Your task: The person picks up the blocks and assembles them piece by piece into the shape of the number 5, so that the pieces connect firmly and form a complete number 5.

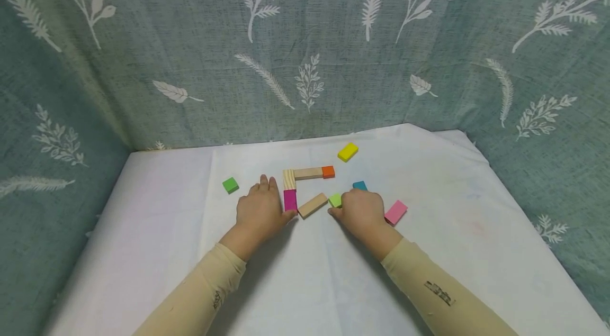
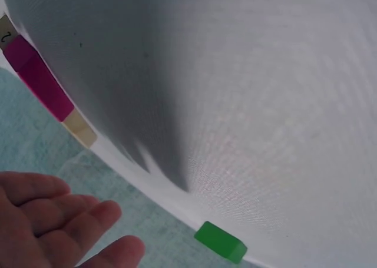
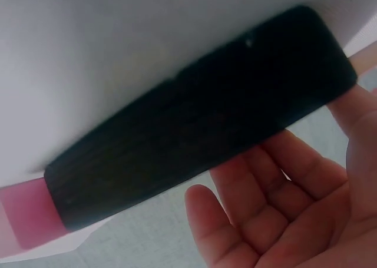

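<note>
My left hand (image 1: pixel 259 209) lies beside a row of wooden blocks, fingers extended forward. Its thumb tip is right at the near end of a magenta block (image 1: pixel 290 200) and a plain wooden block (image 1: pixel 312 206). Beyond the magenta one is a pale striped block (image 1: pixel 289 179). With thumb and index finger, my right hand (image 1: pixel 363 212) pinches a lime green block (image 1: pixel 335 200), partly covered by the hand, close to the plain block's end. A teal block (image 1: pixel 360 185) shows behind this hand. A dark block (image 3: pixel 194 121) looms large beside the curled fingers in the right wrist view.
Another plain block (image 1: pixel 308 173) runs from the striped block to an orange block (image 1: pixel 328 172). A green block (image 1: pixel 231 185) is left of the left hand, a yellow block (image 1: pixel 348 152) at the back, and a pink block (image 1: pixel 396 212) right of the right hand. Patterned curtain (image 1: pixel 305 87) surrounds the white-covered table.
</note>
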{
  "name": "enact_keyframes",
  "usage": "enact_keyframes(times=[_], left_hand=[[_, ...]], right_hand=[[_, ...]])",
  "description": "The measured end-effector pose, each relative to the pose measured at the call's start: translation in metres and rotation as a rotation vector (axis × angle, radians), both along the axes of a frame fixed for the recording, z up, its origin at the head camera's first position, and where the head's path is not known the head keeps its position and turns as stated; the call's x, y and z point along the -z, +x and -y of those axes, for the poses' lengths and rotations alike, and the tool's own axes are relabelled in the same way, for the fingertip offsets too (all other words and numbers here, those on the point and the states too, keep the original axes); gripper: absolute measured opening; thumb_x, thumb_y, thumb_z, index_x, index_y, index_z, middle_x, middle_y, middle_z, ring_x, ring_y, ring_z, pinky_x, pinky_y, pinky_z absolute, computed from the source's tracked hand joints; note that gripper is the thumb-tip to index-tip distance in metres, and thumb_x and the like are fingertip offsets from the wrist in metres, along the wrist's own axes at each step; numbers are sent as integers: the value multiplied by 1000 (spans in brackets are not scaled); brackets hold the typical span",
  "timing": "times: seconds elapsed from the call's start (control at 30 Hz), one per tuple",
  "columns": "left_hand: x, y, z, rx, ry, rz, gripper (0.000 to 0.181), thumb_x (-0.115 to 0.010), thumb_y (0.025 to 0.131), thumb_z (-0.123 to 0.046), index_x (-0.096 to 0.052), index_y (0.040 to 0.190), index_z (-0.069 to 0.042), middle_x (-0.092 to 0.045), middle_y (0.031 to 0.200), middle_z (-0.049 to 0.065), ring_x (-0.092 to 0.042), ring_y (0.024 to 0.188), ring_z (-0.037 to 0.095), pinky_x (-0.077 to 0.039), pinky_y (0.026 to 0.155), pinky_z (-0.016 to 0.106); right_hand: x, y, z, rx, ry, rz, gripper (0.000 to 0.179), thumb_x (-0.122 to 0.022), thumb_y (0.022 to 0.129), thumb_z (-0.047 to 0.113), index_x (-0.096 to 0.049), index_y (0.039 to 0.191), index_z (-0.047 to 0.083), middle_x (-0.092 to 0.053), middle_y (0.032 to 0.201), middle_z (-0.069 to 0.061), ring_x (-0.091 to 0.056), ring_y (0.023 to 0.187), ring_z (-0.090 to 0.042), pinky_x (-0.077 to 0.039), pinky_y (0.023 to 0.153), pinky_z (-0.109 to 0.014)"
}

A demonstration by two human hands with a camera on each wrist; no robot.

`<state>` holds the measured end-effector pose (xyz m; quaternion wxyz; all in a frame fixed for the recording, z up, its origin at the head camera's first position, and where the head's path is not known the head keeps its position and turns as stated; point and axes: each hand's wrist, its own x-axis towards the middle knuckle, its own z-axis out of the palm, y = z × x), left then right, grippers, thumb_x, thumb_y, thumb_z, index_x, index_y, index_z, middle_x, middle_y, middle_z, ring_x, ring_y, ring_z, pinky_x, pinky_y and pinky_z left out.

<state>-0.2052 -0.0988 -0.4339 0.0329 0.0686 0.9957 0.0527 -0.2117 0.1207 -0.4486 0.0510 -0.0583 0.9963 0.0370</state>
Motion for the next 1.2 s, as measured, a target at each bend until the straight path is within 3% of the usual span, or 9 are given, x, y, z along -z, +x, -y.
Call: enact_keyframes(times=[0.23,0.3,0.4,0.47,0.57,0.7,0.83,1.07,1.2], left_hand=[[-1,1,2,1,-11,-12,99,-72,84,-60,-41,149,9,-42,154,29,-51,136,41,-54,93,56],[-2,1,3,0,-14,-7,100,-72,84,-60,-40,150,8,-42,154,29,-51,136,41,-54,94,56],[-5,2,6,-8,-16,3,100,-72,84,-59,-38,151,8,-40,156,28,-49,138,41,-53,96,56],[-7,3,8,-13,-20,7,101,-72,84,-59,-37,151,7,-39,156,28,-48,139,41,-52,97,57],[-8,4,12,-20,-17,6,101,-71,85,-59,-36,151,8,-38,157,29,-47,139,41,-52,97,57],[-10,2,18,-28,-9,4,100,-70,86,-59,-36,151,9,-37,157,30,-46,140,42,-51,97,58],[-11,1,24,-42,-12,6,100,-71,86,-58,-36,151,9,-36,157,31,-44,141,43,-49,100,59],[1,7,33,-52,-1,3,102,-73,83,-60,-38,150,9,-38,156,31,-44,141,43,-51,96,60],[4,15,35,-62,3,23,102,-73,83,-59,-38,150,8,-37,156,30,-42,142,42,-51,95,60]], right_hand=[[-2,0,-2,-23,-39,-1,54,-68,85,66,-66,71,14,-52,60,0,-52,55,-17,-43,48,-32],[-6,5,-11,-45,-91,-20,54,-69,84,66,-73,82,12,-63,66,-1,-60,62,-18,-47,50,-34],[-13,15,-33,-99,-184,-79,58,-73,85,60,-76,109,8,-76,96,-7,-72,87,-26,-58,66,-42],[-16,20,-51,-131,-234,-119,64,-75,86,53,-69,128,6,-73,120,-13,-70,109,-32,-58,84,-47],[-16,21,-77,-165,-289,-142,63,-76,88,40,-62,136,1,-64,137,-19,-61,125,-38,-51,101,-53],[-15,15,-96,-209,-322,-125,63,-76,90,32,-58,139,-2,-57,144,-23,-56,131,-42,-46,106,-56],[-17,-9,-91,-166,-319,-53,70,-72,93,39,-51,145,-2,-49,151,-23,-50,137,-42,-42,110,-57],[-15,-88,-63,-22,-279,103,101,-66,91,60,-27,156,-7,-30,161,-27,-35,147,-45,-35,115,-60],[-7,-114,-57,54,-267,200,111,-59,91,67,-15,156,-12,-22,163,-31,-28,149,-46,-29,118,-62]])
